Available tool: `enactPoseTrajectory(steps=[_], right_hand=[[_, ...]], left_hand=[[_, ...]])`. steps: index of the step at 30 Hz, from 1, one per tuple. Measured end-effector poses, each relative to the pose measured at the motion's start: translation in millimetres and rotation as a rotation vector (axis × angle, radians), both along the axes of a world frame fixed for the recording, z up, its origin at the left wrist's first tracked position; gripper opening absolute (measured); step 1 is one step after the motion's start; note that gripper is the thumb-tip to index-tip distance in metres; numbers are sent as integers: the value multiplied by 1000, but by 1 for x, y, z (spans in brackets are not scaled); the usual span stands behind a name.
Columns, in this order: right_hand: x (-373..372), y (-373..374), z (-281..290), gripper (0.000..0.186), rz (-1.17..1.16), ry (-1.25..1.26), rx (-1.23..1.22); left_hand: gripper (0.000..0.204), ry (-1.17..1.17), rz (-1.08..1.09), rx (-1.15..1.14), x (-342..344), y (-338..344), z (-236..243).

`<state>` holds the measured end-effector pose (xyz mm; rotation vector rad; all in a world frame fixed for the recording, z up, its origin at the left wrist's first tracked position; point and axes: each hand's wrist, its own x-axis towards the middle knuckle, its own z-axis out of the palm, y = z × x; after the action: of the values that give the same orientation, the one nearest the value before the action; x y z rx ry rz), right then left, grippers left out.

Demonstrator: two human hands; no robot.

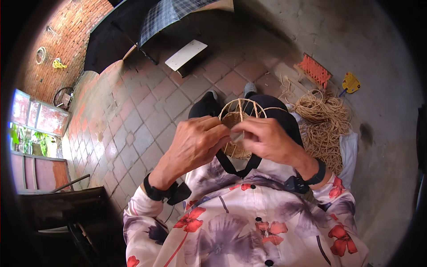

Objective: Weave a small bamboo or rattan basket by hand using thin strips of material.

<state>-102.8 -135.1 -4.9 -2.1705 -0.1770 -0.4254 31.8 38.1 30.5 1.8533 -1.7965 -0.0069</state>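
Observation:
A small woven basket [240, 107] of tan strands rests in my lap, with bowed ribs arching over its far side. On its left edge lies my left hand [199, 139], its fingers curled together against the weave. My right hand [269, 139] is over the basket's right side, thumb and fingers bent in and slightly blurred. The fingertips of both hands almost meet above the middle, and whatever lies between the right fingertips is hidden. One thin strand [276, 108] runs from the basket across my right leg. Both hands cover much of the near part.
Beside my right leg is a large heap of tan cord [322, 129], with a white sack [349, 153] against it. Farther off are an orange woven stool [314, 70], a yellow fly-swatter-like paddle [351, 83], a low white bench [186, 55] and an opened umbrella [111, 42].

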Motion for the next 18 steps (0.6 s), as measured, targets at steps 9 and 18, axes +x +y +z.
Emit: enactPoseTrajectory(steps=[9, 18], right_hand=[[48, -51, 4, 23, 55, 491, 622], [136, -84, -39, 27, 196, 381, 296]], left_hand=[[10, 356, 325, -94, -3, -2, -22], [22, 1150, 386, -25, 35, -42, -72]])
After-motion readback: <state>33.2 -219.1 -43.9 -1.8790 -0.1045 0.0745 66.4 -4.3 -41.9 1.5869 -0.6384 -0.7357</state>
